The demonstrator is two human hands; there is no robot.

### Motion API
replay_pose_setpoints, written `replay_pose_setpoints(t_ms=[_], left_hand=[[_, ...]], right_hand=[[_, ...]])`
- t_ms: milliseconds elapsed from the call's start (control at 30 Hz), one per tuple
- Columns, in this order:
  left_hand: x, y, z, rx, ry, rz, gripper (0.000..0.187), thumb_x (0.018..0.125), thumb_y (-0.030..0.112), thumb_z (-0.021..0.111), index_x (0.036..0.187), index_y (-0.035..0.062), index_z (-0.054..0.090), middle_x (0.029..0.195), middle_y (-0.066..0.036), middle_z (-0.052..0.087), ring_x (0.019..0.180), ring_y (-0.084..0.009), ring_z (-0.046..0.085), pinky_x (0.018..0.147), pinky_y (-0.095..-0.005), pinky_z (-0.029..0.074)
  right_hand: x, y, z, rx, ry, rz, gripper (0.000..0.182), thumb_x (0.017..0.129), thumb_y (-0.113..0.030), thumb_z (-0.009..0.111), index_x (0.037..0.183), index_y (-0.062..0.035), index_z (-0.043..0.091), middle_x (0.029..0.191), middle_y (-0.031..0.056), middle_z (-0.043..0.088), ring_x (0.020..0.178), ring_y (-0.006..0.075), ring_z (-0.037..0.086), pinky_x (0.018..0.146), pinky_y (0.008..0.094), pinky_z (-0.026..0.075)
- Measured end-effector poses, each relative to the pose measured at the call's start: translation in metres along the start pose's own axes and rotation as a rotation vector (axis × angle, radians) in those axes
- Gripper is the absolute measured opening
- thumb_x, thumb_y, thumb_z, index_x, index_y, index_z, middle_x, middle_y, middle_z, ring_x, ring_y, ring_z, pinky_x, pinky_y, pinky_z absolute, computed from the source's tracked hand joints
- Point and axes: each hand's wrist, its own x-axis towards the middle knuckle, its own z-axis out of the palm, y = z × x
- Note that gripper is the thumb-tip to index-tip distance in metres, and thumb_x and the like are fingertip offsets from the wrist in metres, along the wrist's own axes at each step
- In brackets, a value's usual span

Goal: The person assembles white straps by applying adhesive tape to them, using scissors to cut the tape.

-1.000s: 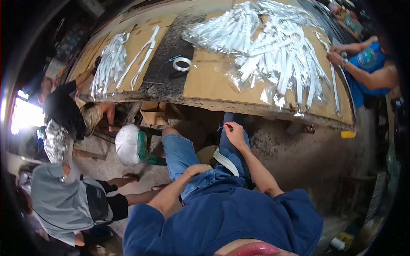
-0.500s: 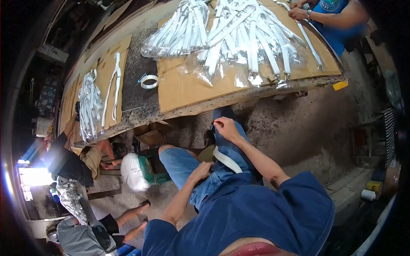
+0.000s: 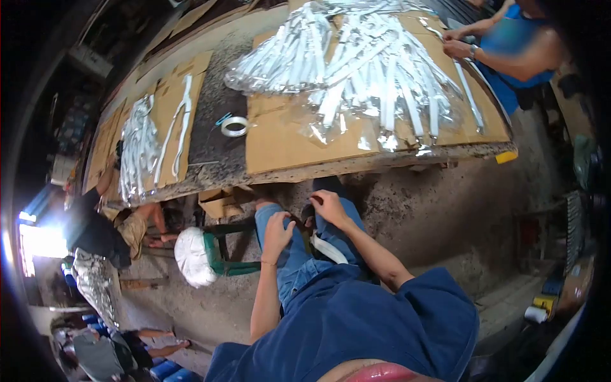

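My left hand is over my left knee, with its fingers loosely bent and the thumb apart; I see nothing in it. Above my right thigh, my right hand has its fingers drawn together, and what they hold, if anything, cannot be made out. A white strap-like band lies across my lap, apart from both hands. On the table in front, white straps in clear plastic lie in a large heap on cardboard.
A tape roll is on the table, left of the cardboard. Farther left are more white straps. A co-worker's hands hold a strap at the far right. A green stool with a white cover stands left of my legs. Other people sit at left.
My left hand has moved forward from my lap to over my knee. My right hand has shifted slightly down and left in view. The whole view has turned a little.
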Motion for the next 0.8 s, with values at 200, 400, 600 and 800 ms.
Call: replay_pose_setpoints(t_ms=[200,400,600,800], left_hand=[[-0.032,-0.016,0.018,0.145,-0.192,-0.091,0.027,0.081,0.017,0.070,0.103,0.0032,0.064,0.098,-0.017,0.064,0.093,-0.0349,0.062,0.082,-0.0414,0.049],[-0.044,-0.012,0.023,-0.150,-0.114,-0.206,0.019,0.082,0.015,0.067,0.095,0.0016,0.065,0.096,-0.016,0.065,0.093,-0.0353,0.062,0.083,-0.0439,0.049],[-0.033,0.021,0.000,-0.392,0.036,-0.140,0.025,0.082,0.012,0.071,0.102,-0.0014,0.064,0.095,-0.016,0.065,0.087,-0.0292,0.065,0.078,-0.0360,0.052],[-0.028,0.034,-0.015,-0.588,-0.040,-0.110,0.023,0.083,0.003,0.068,0.105,-0.0022,0.063,0.091,-0.017,0.065,0.082,-0.0275,0.065,0.073,-0.0348,0.051]], right_hand=[[0.002,0.019,-0.012,0.032,-0.014,0.013,0.015,0.082,-0.010,0.073,0.091,0.0012,0.068,0.080,0.0153,0.069,0.067,0.0228,0.069,0.062,0.0313,0.053],[0.002,0.024,-0.021,-0.024,0.007,-0.001,0.023,0.080,-0.017,0.078,0.088,0.0014,0.067,0.073,0.0144,0.067,0.062,0.0211,0.065,0.059,0.0318,0.051],[-0.017,-0.042,-0.028,0.170,-0.138,0.184,0.021,0.084,-0.016,0.076,0.081,0.0004,0.064,0.069,0.0010,0.061,0.065,0.0057,0.053,0.060,0.0230,0.044],[-0.015,-0.117,-0.006,0.250,-0.206,0.230,0.023,0.081,-0.017,0.079,0.078,-0.0004,0.063,0.064,-0.0011,0.056,0.060,0.0048,0.047,0.053,0.0226,0.037]])
